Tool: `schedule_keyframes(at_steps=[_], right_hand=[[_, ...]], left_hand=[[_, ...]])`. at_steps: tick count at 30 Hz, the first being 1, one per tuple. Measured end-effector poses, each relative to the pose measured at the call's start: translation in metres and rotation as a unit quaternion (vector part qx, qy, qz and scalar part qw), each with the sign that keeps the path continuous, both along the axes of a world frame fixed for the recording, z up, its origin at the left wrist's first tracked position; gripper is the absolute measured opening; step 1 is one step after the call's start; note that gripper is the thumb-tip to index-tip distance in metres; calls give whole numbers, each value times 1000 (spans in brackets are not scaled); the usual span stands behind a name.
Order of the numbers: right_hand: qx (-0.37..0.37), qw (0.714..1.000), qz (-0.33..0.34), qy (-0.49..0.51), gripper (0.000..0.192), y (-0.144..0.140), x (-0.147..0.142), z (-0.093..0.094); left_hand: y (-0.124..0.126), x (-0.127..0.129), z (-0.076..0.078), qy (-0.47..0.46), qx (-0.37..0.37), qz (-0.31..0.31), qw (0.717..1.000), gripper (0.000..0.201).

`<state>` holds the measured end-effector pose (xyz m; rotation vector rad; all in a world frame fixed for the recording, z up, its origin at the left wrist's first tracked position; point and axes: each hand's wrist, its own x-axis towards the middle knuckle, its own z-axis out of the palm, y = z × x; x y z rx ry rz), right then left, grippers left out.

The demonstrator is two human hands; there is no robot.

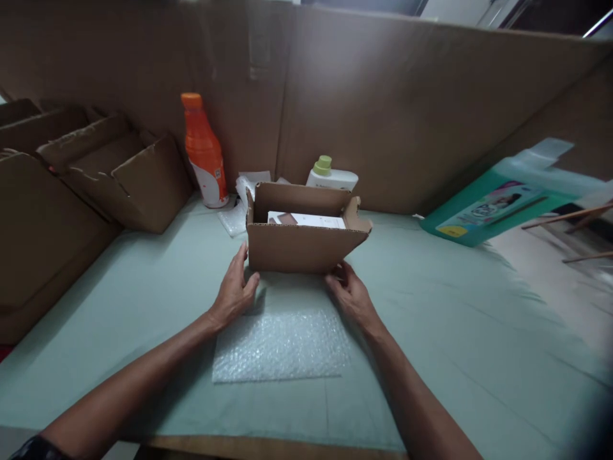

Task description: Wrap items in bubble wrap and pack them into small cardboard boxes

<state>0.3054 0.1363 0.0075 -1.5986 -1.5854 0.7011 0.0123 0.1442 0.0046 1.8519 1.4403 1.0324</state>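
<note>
In the middle of the table an open cardboard box [304, 249] stands with its top flaps up. Inside it lies a white box [316, 221] with a brown patch on its face; only the upper part shows. My left hand [237, 284] is around the box's lower left corner, fingers along the side and thumb at the front. At the lower right corner, my right hand [352, 294] grips the box with curled fingers, the tips partly hidden. A flat sheet of bubble wrap [282, 348] lies on the table between my forearms.
Behind the box stand an orange bottle [205, 153] and a white bottle with a green cap [332, 176], near crumpled bubble wrap [233, 219]. More cardboard boxes [153, 185] line the left. A large green-liquid bottle [493, 198] stands right. Cardboard walls [383, 108] enclose the back.
</note>
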Motion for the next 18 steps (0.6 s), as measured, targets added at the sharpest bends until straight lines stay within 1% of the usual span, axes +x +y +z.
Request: schedule_keyframes(at_steps=[2,4,5,7,8,10,11,13,15,16,18], right_hand=[[4,995,21,-102,58,-30,5,-9],[26,978,41,-205,52,-65,5,-17],[41,970,50,-234,46,-81,3,-20],[66,964,63,-250,30,-106,-4,-22],[74,964,67,-245,21,-115,-8,-20],[72,967,77,-232,11,-124,-13,-9],[66,967,84,-229,11,-125,-15,0],[61,966,98,-230,11,-120,-18,21],[68,963,107,-237,15,-105,-23,44],[73,962,111,-240,20,-96,-28,55],[81,958,111,-251,37,-74,-39,71]], left_hand=[[-27,-19,-3,92,5,-28,995,72],[-53,-34,-6,172,13,-64,983,58],[-64,-39,-6,207,16,-77,975,51],[-79,-41,-3,265,7,-89,960,40],[-83,-40,0,293,-5,-96,951,34],[-89,-36,9,328,-33,-114,937,20],[-92,-34,14,328,-42,-124,936,14],[-101,-34,24,290,-50,-127,947,7],[-114,-35,31,195,-84,-110,971,10],[-122,-35,33,134,-116,-95,980,18],[-139,-32,34,18,-190,-57,980,47]])
